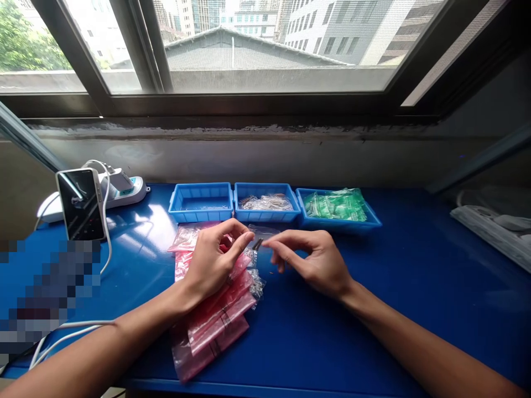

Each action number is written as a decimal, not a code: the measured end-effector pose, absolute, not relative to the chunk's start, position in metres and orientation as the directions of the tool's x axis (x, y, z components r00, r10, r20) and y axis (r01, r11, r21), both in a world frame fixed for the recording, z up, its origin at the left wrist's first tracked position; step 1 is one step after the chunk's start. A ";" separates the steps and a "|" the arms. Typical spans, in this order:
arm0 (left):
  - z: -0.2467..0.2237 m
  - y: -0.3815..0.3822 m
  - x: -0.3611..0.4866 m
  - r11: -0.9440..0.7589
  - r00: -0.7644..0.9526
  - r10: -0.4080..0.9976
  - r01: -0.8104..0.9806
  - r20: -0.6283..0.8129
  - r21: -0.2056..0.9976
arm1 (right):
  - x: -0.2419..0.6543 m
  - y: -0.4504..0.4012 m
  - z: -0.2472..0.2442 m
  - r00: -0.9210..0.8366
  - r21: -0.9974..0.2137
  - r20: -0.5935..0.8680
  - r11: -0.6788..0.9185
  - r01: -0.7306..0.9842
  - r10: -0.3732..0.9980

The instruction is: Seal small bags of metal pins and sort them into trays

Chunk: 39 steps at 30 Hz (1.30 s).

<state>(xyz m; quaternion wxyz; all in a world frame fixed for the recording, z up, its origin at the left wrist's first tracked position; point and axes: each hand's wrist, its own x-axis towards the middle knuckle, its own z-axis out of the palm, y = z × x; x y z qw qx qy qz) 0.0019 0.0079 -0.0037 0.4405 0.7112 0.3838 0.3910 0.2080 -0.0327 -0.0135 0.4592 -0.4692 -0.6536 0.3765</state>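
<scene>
My left hand [215,257] is over the stack of pink plastic bags [224,326], thumb and forefinger closed at the edge of a clear plastic bag [267,231]. Small dark pins [258,244] show between my two hands, right at the fingertips of my right hand [317,260], which is closed in a pinch. Whether the pins are inside the clear bag's mouth, I cannot tell. Beneath and beside my left hand lie small clear packets with silvery metal parts [256,284]. The pink bags overlap in a fan, and my left hand hides part of them.
Three blue bins stand along the back: the left bin [201,215] has little in it, the middle bin [267,215] holds metal parts, the right holds green bags [338,205]. A phone [82,204], a power strip [133,193] and white cables [110,232] are at left.
</scene>
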 end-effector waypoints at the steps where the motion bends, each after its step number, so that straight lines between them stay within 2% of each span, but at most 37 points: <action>1: -0.004 0.008 0.002 -0.311 0.404 0.891 0.208 0.208 0.927 | 0.208 -0.033 -0.013 -0.178 -0.928 0.225 0.266 0.261 0.958; 4: -0.004 0.008 0.002 -0.290 0.395 0.897 0.190 0.197 0.938 | 0.210 -0.030 -0.011 -0.181 -0.963 0.166 0.199 0.182 0.969; 11: -0.005 0.008 0.001 -0.209 0.356 0.919 0.079 0.169 0.975 | 0.219 -0.001 -0.015 0.136 -0.987 0.147 0.153 -0.038 0.980; 14: -0.004 0.008 0.001 -0.200 0.364 0.917 0.070 0.162 0.977 | 0.222 0.003 -0.017 0.158 -0.992 0.121 0.127 -0.028 0.980; 16: -0.004 0.008 0.001 -0.198 0.369 0.915 0.063 0.162 0.978 | 0.222 0.000 -0.018 0.098 -0.988 0.132 0.123 0.093 0.986; 18: -0.005 0.008 0.001 -0.201 0.372 0.913 0.061 0.165 0.978 | 0.219 -0.005 -0.019 -0.012 -0.932 0.196 0.190 0.308 0.981; 20: -0.005 0.008 0.001 -0.206 0.376 0.911 0.063 0.168 0.976 | 0.215 -0.010 -0.020 -0.192 -0.809 0.267 0.328 0.488 0.944; 22: -0.005 0.009 0.001 -0.210 0.384 0.907 0.062 0.171 0.976 | 0.212 -0.014 -0.022 -0.382 -0.683 0.285 0.466 0.563 0.879; 24: -0.005 0.009 0.001 -0.216 0.395 0.902 0.059 0.176 0.975 | 0.212 -0.016 -0.025 -0.500 -0.590 0.266 0.549 0.592 0.824; 28: -0.005 0.009 0.000 -0.232 0.411 0.893 0.068 0.184 0.970 | 0.219 -0.017 -0.032 -0.553 -0.464 0.271 0.610 0.642 0.788; 35: -0.006 0.009 0.000 -0.241 0.415 0.889 0.060 0.195 0.969 | 0.226 -0.012 -0.037 -0.569 -0.291 0.441 0.711 0.640 0.694; 39: -0.005 0.009 0.000 -0.254 0.420 0.884 0.068 0.203 0.965 | 0.224 -0.010 -0.036 -0.576 -0.247 0.485 0.735 0.632 0.658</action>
